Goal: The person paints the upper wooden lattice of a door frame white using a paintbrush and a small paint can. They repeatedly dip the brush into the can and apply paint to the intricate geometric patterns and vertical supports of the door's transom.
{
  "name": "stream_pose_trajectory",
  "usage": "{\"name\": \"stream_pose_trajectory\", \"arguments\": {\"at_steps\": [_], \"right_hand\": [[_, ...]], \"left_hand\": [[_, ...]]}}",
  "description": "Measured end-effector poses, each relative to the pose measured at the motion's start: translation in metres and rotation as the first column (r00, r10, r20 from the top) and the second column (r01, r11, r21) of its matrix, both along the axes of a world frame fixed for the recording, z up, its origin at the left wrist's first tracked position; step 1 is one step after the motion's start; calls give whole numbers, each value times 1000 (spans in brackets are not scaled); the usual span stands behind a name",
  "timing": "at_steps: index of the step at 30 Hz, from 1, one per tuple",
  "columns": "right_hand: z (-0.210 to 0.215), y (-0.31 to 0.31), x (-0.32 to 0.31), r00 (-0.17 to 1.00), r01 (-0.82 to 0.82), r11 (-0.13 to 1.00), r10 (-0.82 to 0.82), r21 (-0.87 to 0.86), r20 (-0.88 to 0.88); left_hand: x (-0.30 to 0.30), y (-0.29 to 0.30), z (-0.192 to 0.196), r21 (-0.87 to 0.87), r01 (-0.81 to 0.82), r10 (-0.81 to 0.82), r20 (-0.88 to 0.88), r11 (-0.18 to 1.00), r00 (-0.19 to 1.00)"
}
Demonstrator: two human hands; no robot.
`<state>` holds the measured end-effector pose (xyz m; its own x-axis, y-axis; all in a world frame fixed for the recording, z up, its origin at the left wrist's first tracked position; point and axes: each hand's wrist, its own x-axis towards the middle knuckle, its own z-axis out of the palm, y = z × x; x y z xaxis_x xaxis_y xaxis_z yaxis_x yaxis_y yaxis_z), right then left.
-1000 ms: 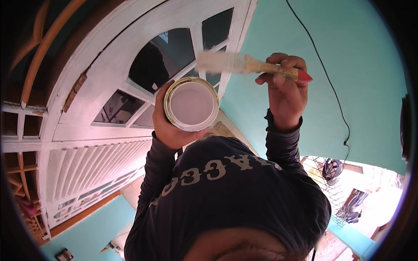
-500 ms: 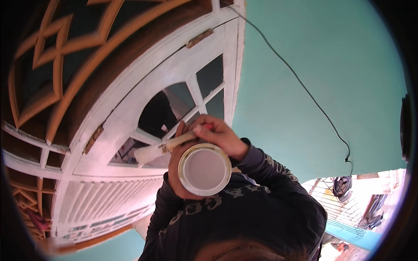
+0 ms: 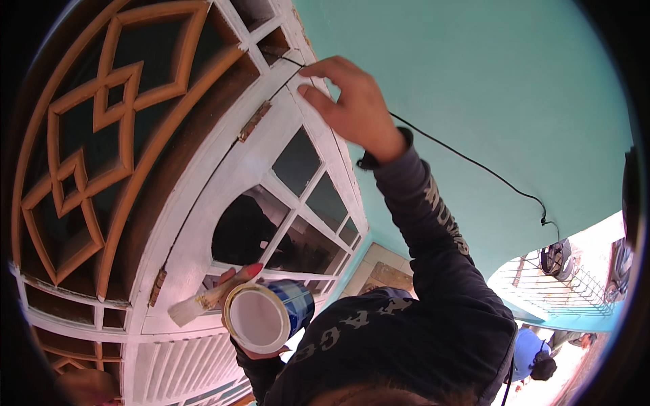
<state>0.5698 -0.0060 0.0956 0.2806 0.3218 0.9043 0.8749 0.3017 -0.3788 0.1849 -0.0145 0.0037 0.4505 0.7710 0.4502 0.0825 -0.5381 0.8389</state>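
My left hand (image 3: 266, 354) is wrapped round a blue paint can (image 3: 292, 312), tilted so its mouth faces up at me; whitish paint coats the inside. The same hand also keeps a paintbrush (image 3: 211, 296) against the can's side, its pale bristles pointing left and its red handle tip to the right. Higher up, my right hand (image 3: 355, 108) reaches to the upper corner of the white door (image 3: 196, 237), thumb and fingers apart. A black cable (image 3: 467, 157) passes behind this hand; whether the fingertips touch the cable or the frame, I cannot tell.
Brown lattice woodwork (image 3: 128, 101) stands to the left, beside rusty hinges (image 3: 254, 122) on the white frame. A turquoise wall (image 3: 467, 81) fills the right. Beyond it are a wire rack (image 3: 572, 287) and a person in blue (image 3: 527, 353).
My right hand has let go of the brush and risen to the door's top corner. The can and brush, now both in my left hand, are lower and farther left, the can more tilted.
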Motion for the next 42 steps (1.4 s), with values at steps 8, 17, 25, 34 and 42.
{"name": "stream_pose_trajectory", "arguments": {"at_steps": [8,17,25,34,42], "right_hand": [[40,57,50,992,-30,969,59,-245,115],[79,75,54,959,67,611,179,-789,220],[102,83,47,980,-64,383,199,-922,14],[93,42,70,894,172,684,194,-709,404],[66,70,48,913,76,672,250,-736,322]], "left_hand": [[-30,3,-11,-14,-120,121,30,993,992],[-40,4,-14,-28,-160,161,40,987,986],[-39,8,-22,-41,-137,139,60,990,988],[-33,6,-27,-53,-102,105,63,993,993],[-34,5,-27,-44,-93,96,61,995,994]]}}
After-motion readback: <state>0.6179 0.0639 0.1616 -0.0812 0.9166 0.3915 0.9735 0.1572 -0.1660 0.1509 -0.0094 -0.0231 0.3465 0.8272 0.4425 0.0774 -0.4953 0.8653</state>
